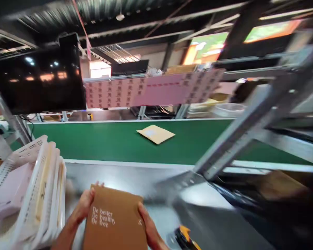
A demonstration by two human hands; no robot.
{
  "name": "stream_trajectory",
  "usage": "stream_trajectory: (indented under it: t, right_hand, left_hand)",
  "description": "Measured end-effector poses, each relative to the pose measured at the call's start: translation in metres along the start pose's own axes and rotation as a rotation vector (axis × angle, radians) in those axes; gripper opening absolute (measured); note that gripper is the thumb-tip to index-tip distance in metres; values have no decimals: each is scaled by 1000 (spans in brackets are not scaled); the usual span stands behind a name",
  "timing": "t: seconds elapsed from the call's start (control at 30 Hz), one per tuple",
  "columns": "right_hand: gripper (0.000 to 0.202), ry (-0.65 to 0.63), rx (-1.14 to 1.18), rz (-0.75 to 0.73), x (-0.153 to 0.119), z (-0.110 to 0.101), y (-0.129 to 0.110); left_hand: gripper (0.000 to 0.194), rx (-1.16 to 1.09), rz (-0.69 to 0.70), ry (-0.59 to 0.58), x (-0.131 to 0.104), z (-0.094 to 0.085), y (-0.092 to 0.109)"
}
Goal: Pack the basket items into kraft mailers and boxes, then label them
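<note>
A brown cardboard box (117, 218) with white printed words is held up between my two hands over the metal table. My left hand (86, 201) grips its left edge, with fingertips showing behind the top corner. On the opposite edge, my right hand (147, 222) is closed against the side, its thumb on the front rim. The box's lower end runs out of the picture. To the right of my right hand lies a black and orange tool (185, 238), blurred, of a kind I cannot make out.
Nested white plastic baskets (28, 194) stand at the left, with a pale pink box (11, 191) inside. Beyond the metal table (99, 177) runs a green conveyor belt (106, 142) carrying a yellowish padded envelope (158, 133). A slanted metal post (234, 135) rises at right; a dark monitor (39, 76) hangs left.
</note>
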State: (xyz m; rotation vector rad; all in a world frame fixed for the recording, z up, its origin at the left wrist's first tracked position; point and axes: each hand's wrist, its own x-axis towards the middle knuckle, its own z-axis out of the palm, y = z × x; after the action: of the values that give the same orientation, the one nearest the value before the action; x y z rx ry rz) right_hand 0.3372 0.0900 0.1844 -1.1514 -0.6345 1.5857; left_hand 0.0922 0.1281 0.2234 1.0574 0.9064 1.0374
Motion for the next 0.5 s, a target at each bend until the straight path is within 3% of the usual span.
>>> stream_trajectory:
  t: [0.1, 0.17, 0.23, 0.33, 0.43, 0.5]
  right_hand:
    - [61, 88, 39, -105, -6, 1, 5]
    - [71, 118, 60, -171, -7, 1, 6]
    - [71, 14, 23, -235, -16, 0, 2]
    - [44, -220, -208, -410, -38, 3, -15]
    - [39, -201, -424, -591, -46, 8, -36]
    - [55, -143, -532, -715, -33, 2, -39]
  left_hand:
    - [73, 47, -75, 321, 3, -1, 2]
    - [83, 87, -142, 398, -7, -4, 4]
    - [89, 150, -171, 320, -25, -12, 10]
    - [84, 328, -247, 240, -50, -31, 25]
    - [71, 472, -170, 233, -47, -41, 36]
    - [66, 606, 24, 175, -26, -38, 32]
